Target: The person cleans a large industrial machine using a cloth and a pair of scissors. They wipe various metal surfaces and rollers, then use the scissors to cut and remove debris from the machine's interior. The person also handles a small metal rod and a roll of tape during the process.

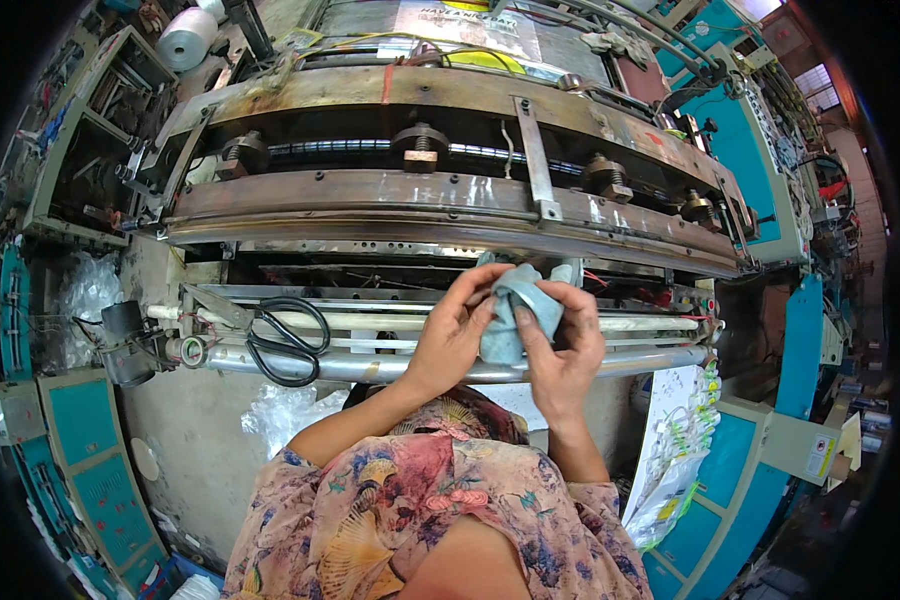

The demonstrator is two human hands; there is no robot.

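Note:
A crumpled light-blue cloth (521, 319) is bunched between my two hands, above the rollers at the front of a large machine. My left hand (457, 326) grips its left side with fingers and thumb. On the cloth's right side, my right hand (568, 341) pinches it, the thumb pressed on its front. Just beyond my fingertips runs a long metal bar (450, 229) of the machine. Black-handled scissors (285, 341) lie over the metal roller (375, 367) to the left of my hands.
A small motor (127, 341) sits at the rollers' left end. Clear plastic film (289, 412) lies below the rollers. At the right hangs a white board (664, 427) beside bundled plastic bags (679, 480). Teal cabinets (82, 420) flank both sides, and a white film roll (187, 39) stands at upper left.

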